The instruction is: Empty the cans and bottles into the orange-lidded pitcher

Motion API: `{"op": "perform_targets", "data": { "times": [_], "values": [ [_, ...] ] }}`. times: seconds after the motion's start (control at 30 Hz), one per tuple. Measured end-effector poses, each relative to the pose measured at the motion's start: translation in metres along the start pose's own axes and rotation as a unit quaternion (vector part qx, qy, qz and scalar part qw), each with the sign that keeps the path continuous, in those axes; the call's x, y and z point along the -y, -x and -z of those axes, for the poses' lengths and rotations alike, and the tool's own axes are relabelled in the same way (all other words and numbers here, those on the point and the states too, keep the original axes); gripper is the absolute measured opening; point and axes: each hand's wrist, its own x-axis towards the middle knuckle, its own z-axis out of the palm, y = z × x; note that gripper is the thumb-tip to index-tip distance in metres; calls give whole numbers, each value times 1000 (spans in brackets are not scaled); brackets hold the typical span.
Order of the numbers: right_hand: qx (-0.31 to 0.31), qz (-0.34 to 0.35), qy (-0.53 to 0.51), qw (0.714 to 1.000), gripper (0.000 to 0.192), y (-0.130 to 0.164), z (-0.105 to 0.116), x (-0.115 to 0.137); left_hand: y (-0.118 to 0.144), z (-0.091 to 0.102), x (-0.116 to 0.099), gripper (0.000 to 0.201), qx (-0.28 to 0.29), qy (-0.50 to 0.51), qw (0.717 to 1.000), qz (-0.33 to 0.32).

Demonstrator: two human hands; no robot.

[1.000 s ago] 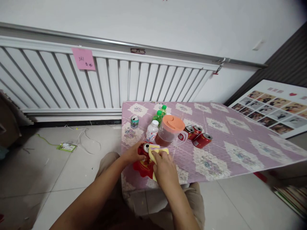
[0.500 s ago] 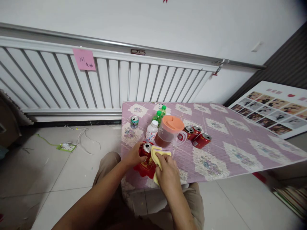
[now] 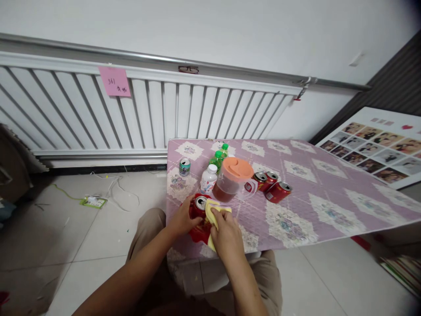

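A white slatted radiator [image 3: 148, 112] ran behind a low table [image 3: 329, 197] under a purple patterned cloth. From the left stood a small green can [image 3: 184, 166], a white bottle [image 3: 208, 179], green bottles [image 3: 219, 157], an orange-lidded jug [image 3: 232, 179] and three red cans [image 3: 271, 186] (one lying down). At the near edge, the left hand [image 3: 181, 219] wrapped a red can [image 3: 198, 207], upright on something red. The right hand [image 3: 226, 237] pressed a yellow cloth [image 3: 215, 210] against that can, fingers curled over it.
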Motion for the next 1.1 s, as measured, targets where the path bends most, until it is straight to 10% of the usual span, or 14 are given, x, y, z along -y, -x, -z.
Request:
{"op": "perform_targets", "data": {
  "times": [0.63, 1.1],
  "values": [
    [-11, 29, -14, 999, 63, 5, -8, -1, -22, 29, -8, 66, 123, 47, 991, -26],
    [2, 34, -14, 999, 64, 16, -11, 8, -14, 8, 6, 75, 32, -11, 998, -52]
  ]
}}
